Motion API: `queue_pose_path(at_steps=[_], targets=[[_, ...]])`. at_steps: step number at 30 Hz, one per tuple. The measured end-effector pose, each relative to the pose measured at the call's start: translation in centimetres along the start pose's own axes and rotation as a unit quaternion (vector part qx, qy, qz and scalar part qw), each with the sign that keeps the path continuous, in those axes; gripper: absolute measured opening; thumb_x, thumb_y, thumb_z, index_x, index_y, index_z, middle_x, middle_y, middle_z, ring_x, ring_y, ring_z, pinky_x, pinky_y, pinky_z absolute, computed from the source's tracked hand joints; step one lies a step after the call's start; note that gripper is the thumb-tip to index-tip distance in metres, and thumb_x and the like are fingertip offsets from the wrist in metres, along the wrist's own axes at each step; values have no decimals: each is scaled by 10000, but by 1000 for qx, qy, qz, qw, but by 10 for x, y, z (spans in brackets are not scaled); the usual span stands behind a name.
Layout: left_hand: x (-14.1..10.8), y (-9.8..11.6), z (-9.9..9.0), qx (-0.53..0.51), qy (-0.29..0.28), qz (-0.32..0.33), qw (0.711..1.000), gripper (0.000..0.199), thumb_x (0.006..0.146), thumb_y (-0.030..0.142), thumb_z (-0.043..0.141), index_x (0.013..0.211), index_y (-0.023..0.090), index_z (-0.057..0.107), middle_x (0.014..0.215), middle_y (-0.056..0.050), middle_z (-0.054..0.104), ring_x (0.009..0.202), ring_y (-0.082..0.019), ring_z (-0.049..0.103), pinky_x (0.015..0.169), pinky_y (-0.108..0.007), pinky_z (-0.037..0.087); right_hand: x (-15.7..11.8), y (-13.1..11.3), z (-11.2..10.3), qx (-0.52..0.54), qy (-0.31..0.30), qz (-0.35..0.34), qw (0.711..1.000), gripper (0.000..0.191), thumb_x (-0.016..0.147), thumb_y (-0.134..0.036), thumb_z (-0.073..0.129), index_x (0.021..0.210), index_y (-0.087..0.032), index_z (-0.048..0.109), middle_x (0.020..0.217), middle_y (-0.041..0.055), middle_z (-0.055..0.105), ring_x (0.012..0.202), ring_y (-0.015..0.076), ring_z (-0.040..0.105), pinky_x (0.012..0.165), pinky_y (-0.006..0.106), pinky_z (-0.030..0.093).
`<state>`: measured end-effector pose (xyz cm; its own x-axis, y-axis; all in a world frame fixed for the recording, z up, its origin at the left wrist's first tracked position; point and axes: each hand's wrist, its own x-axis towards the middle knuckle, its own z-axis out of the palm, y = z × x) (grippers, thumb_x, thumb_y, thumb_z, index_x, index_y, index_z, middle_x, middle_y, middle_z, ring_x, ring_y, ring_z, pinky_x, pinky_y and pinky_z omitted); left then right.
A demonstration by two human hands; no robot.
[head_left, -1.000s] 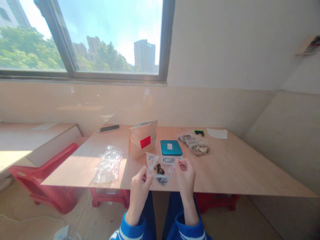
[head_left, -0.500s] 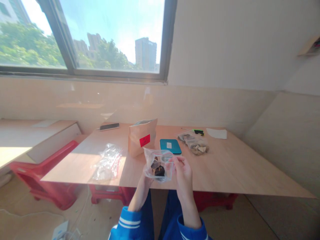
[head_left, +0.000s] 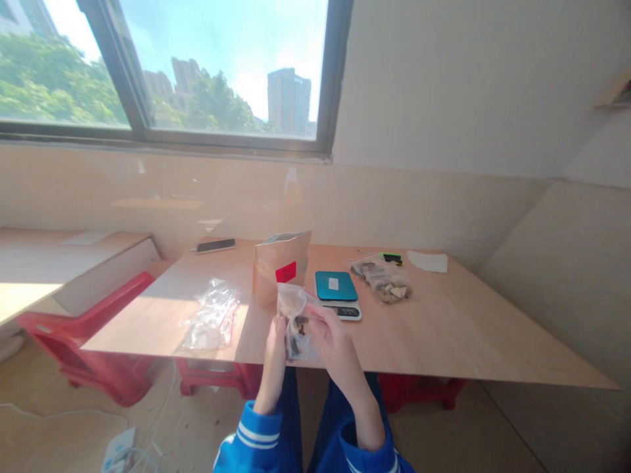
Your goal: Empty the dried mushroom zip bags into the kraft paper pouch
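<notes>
A clear zip bag [head_left: 290, 299] with dark brown pieces inside is held up over the table's front edge. My left hand [head_left: 277, 338] grips its left side low down. On the bag's right side, my right hand [head_left: 329, 332] is closed with its fingertips on the plastic. Just behind it stands a brown paper pouch [head_left: 271, 269] with a red label, its top open. A kitchen scale [head_left: 336, 287] with a teal platform and a dark display strip lies to the right of the pouch.
Several filled zip bags [head_left: 387, 284] lie right of the scale, near a black and green object [head_left: 393, 259] and white paper [head_left: 428, 262]. Empty plastic bags [head_left: 214, 315] lie at left, a phone [head_left: 215, 246] behind them. Red stools [head_left: 217, 380] stand under the table.
The zip bag has been turned and drawn slightly left. My right hand has moved left and in across the bag, and the scale's display has come into view.
</notes>
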<state>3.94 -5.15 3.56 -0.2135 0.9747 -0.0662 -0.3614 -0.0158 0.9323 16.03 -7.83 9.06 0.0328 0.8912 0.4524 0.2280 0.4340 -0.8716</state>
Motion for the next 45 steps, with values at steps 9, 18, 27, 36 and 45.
queue_pose_path(at_steps=[9, 18, 27, 36, 45], targets=[[2, 14, -3, 121, -55, 11, 991, 536, 762, 583, 553, 924, 104, 728, 858, -102, 753, 915, -289, 666, 884, -398, 482, 1, 18, 8, -22, -68, 34, 997, 376, 879, -257, 528, 1253, -270, 564, 1363, 47, 531, 1287, 246, 457, 1119, 445, 315], [4, 17, 0, 83, -26, 36, 996, 473, 751, 561, 602, 966, 142, 642, 903, -90, 724, 880, -235, 662, 774, -326, 506, -1, 17, 12, 103, -53, 105, 988, 347, 858, -298, 571, 1201, -259, 543, 1304, 66, 555, 1157, 225, 572, 1019, 395, 439], [-1, 8, -5, 99, -78, 62, 990, 399, 805, 564, 548, 691, 188, 482, 532, 80, 437, 484, -80, 413, 483, -186, 332, 1, 29, 10, 189, -66, 136, 970, 451, 771, -322, 684, 1192, -237, 546, 1194, 76, 644, 984, 221, 649, 886, 385, 518], [9, 4, -9, 75, -22, 50, 996, 421, 764, 583, 566, 749, 167, 621, 666, -10, 635, 626, -163, 582, 618, -272, 477, 3, 33, 11, 193, -19, 163, 967, 370, 632, -343, 793, 941, -208, 641, 943, 63, 725, 881, 221, 690, 825, 365, 551], [1, -1, -6, -16, 47, -31, 998, 348, 811, 485, 519, 886, 176, 663, 847, -42, 703, 775, -175, 640, 674, -269, 495, 8, 29, 8, 229, 77, 194, 951, 446, 569, -319, 820, 953, -194, 631, 954, 89, 733, 871, 228, 693, 867, 416, 540]])
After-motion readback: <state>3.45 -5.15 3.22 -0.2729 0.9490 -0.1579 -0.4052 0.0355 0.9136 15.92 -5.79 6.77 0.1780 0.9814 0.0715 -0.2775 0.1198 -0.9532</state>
